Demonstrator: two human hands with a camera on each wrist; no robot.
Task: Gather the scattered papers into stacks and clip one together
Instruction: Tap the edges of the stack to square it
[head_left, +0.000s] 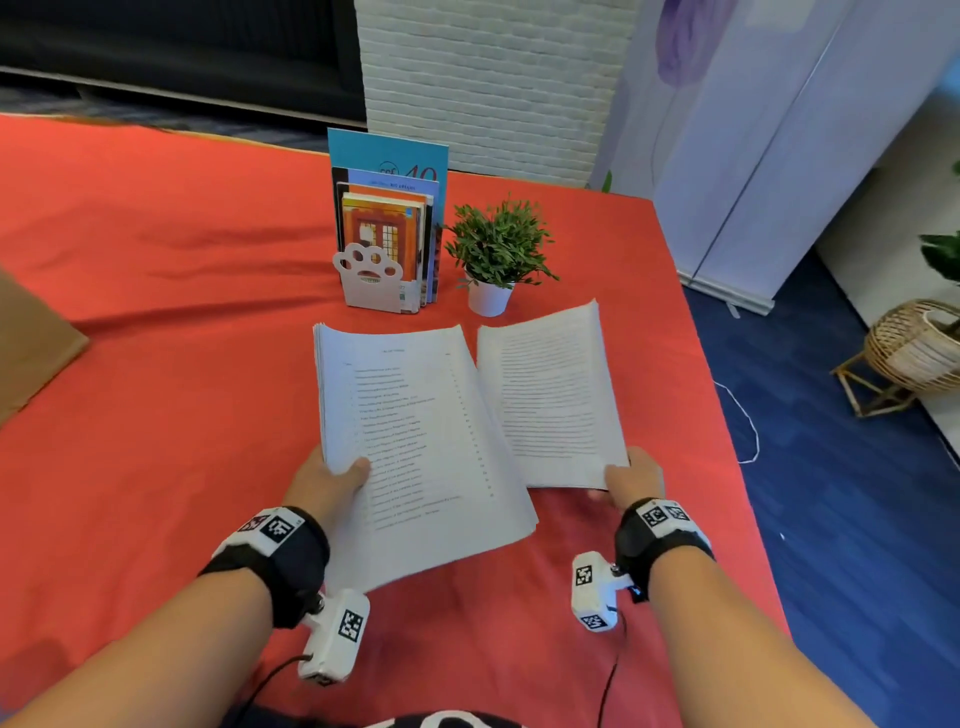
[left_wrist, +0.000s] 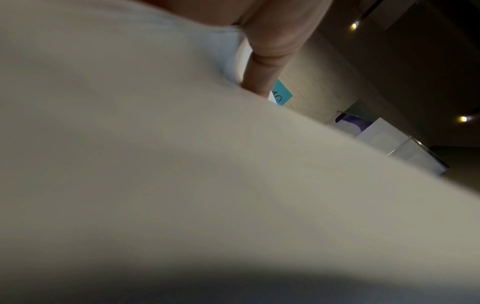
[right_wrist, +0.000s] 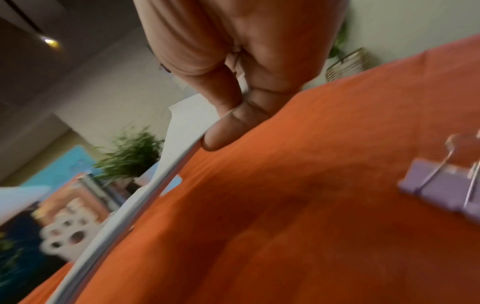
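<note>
A thick stack of printed papers (head_left: 415, 441) is lifted over the red tablecloth, and my left hand (head_left: 332, 480) grips its near left edge, thumb on top. Its blurred white underside (left_wrist: 182, 164) fills the left wrist view. To the right, a thinner stack (head_left: 550, 400) is held by my right hand (head_left: 631, 480), which pinches its near right corner. In the right wrist view the fingers (right_wrist: 228, 123) pinch the edge of that thinner stack (right_wrist: 124, 216). A purple binder clip (right_wrist: 441, 187) lies on the cloth, seen only in the right wrist view.
A white paw-shaped bookend with upright books (head_left: 387, 244) and a small potted plant (head_left: 496, 254) stand just behind the papers. A brown paper bag (head_left: 31, 343) lies at the left edge. The table's right edge (head_left: 727, 415) drops to blue carpet.
</note>
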